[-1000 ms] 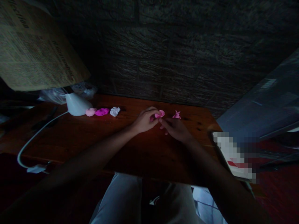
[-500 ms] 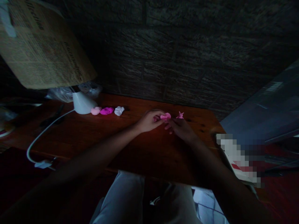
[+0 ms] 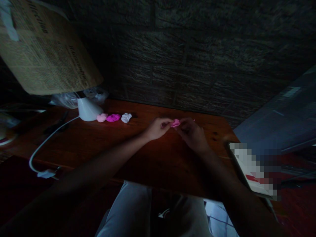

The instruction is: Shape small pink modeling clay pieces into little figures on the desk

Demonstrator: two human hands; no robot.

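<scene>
A small pink lump of modelling clay (image 3: 175,123) is up between my hands over the table, its edge uneven. My left hand (image 3: 159,127) pinches its left side between thumb and fingers. On the other side, my right hand (image 3: 192,133) has its bent fingertips pressed at the clay's right edge. A small pink clay figure stands behind my right hand and is almost wholly hidden by it. To the left lie three more lumps of clay: a pale pink one (image 3: 101,117), a magenta one (image 3: 113,118) and a white one (image 3: 126,118).
A lamp with a white base (image 3: 88,109) and a newsprint-patterned shade (image 3: 54,56) stands at the left, its white cable (image 3: 39,144) hanging over the front edge of the wooden table (image 3: 148,164). A dark block wall (image 3: 163,65) rises behind. At right is a partly pixelated tablet-like object (image 3: 249,171).
My right hand has turned and risen slightly, its fingers moving onto the clay's right edge, and now covers the pink figure. The clay looks more folded. My left hand stays nearly still.
</scene>
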